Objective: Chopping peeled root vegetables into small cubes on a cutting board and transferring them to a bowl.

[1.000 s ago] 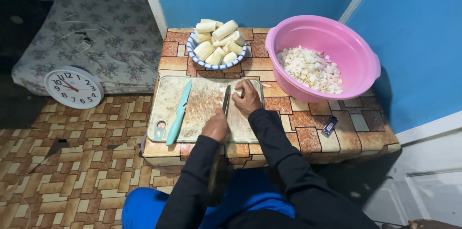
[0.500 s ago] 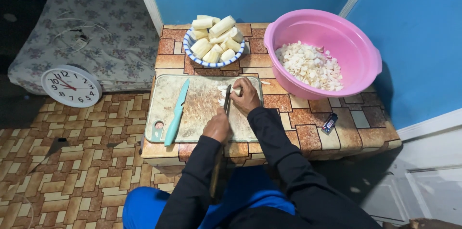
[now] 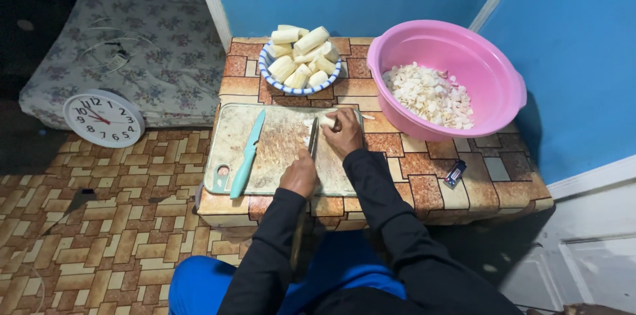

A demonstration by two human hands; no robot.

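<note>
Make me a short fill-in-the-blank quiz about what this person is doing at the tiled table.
1. The left hand holds a dark ____ over the worn cutting board.
2. The right hand steadies a pale vegetable piece on the ____.
3. The chopped white bits lie in a ____ plastic basin.
4. The turquoise knife lies ____ the hands.

Missing words: knife; board; pink; left of

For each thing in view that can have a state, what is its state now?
left hand: closed on a knife, blade down on the cutting board
right hand: holding a pale peeled piece on the board
teal knife: lying flat, untouched
pink basin: partly filled with chopped bits
patterned bowl: heaped with peeled pieces
</note>
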